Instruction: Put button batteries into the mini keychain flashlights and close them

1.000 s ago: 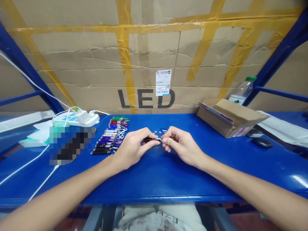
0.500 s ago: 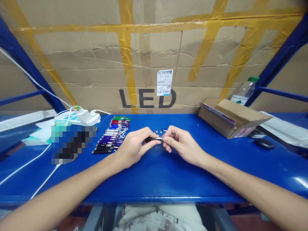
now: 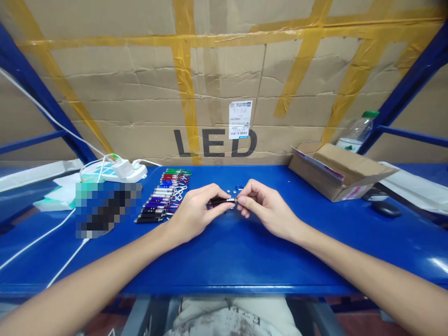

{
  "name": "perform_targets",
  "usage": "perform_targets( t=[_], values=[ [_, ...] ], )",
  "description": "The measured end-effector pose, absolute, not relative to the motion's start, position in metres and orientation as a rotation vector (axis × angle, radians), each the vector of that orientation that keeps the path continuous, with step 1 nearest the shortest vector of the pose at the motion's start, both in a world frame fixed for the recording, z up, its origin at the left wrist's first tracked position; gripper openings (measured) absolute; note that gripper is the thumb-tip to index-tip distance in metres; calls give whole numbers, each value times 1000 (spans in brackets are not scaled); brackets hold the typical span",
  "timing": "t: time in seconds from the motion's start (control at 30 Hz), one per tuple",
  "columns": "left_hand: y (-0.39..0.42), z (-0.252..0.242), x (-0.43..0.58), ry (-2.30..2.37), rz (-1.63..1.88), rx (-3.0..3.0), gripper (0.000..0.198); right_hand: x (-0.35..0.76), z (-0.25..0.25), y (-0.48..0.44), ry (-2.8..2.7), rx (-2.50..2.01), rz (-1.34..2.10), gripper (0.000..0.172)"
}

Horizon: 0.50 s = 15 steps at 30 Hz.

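My left hand is closed around a small black keychain flashlight, held level just above the blue table. My right hand pinches the flashlight's silver end with thumb and fingertips. Behind my hands, a few small silver button cells and a blue clip lie on the table. A neat row of several keychain flashlights in black, purple, blue, silver, red and green lies to the left of my left hand.
A white power strip with cables sits at the back left beside a blurred patch. An open cardboard box, a plastic bottle and a black mouse are on the right. Taped cardboard marked LED forms the back wall.
Both hands stay on the black flashlight; they have shifted slightly away from me, and my right fingers have adjusted their pinch on its end.
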<state>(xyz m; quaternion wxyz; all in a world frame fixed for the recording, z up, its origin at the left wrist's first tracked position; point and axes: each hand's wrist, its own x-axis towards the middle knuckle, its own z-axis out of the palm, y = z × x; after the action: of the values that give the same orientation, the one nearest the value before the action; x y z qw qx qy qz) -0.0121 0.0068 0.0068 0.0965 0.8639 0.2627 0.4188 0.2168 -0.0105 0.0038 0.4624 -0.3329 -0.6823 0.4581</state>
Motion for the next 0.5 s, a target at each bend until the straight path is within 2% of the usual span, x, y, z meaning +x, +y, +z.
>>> perform_targets(
  t=[0.5],
  values=[
    [7,6,-13,790,1056,2593,14,221,3,-12,-1729,-822,1093,30]
  ],
)
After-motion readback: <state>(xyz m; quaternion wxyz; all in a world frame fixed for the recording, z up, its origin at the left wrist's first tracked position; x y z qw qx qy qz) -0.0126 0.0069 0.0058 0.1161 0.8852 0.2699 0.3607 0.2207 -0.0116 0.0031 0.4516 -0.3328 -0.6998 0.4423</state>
